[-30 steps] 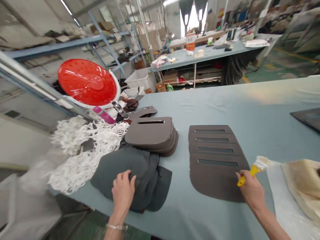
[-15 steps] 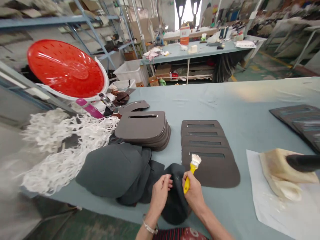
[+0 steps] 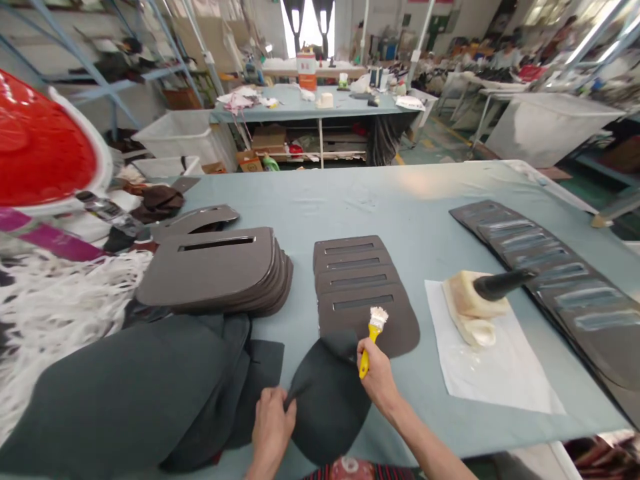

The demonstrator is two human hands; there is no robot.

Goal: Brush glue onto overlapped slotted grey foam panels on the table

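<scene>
My left hand [image 3: 271, 427] is closed, pinching the left edge of a dark grey fabric piece [image 3: 327, 403] at the table's near edge. My right hand [image 3: 377, 377] grips a yellow-handled brush [image 3: 371, 333] with white bristles and also touches the fabric's far edge. The bristles hover over the nearest of several overlapping brown slotted panels [image 3: 363, 293]. A pile of dark grey fabric pieces [image 3: 135, 387] lies to the left of my left hand.
A stack of brown slotted panels [image 3: 220, 270] sits left of centre. A glue container [image 3: 473, 303] with a black handle rests on white paper [image 3: 493, 360]. More glued panels [image 3: 545, 267] run along the right. White trimmings [image 3: 55, 313] and a red basket [image 3: 40, 143] are far left.
My left hand took one grey fabric piece from the pile and drew it toward the middle. My right hand came in from the right with the brush. The view turned right.
</scene>
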